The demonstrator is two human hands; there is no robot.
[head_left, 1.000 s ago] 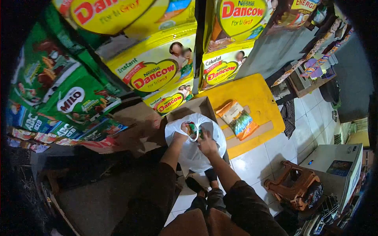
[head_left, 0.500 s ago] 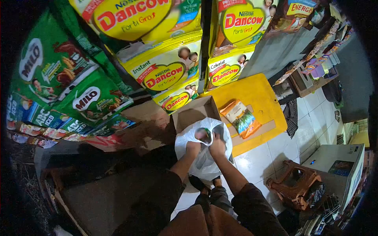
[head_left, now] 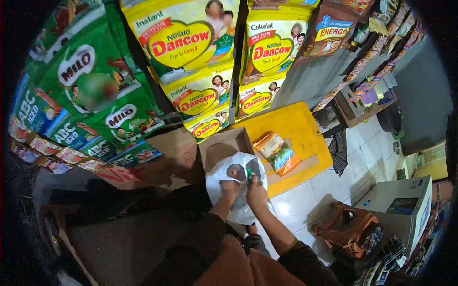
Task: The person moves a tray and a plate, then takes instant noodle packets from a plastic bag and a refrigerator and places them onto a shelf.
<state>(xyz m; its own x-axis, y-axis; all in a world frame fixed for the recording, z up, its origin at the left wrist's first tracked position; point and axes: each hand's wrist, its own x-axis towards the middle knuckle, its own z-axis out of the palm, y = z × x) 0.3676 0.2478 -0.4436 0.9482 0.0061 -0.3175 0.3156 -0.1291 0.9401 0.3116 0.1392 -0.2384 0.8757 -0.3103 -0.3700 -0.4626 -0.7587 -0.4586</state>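
Observation:
A white plastic bag (head_left: 243, 213) hangs over an open cardboard box (head_left: 220, 145). My left hand (head_left: 230, 189) grips the bag's rim on its left side, fingers closed. On the right side of the bag's mouth, my right hand (head_left: 256, 194) is closed around a small green item (head_left: 250, 174), too small to identify. The bag's inside is mostly hidden. An orange and white packet (head_left: 277, 153) lies on the yellow surface (head_left: 305, 125), right of the bag.
Yellow Dancow packs (head_left: 195, 102) and green Milo packs (head_left: 78, 66) hang in front and to the left. A brown stool (head_left: 346, 224) and a white cabinet-like box (head_left: 398, 202) stand at the right, on the tiled floor (head_left: 293, 202).
My view has shifted, and more of the hanging packs shows. My right hand has moved at the bag's mouth, and a green item now shows at its fingertips.

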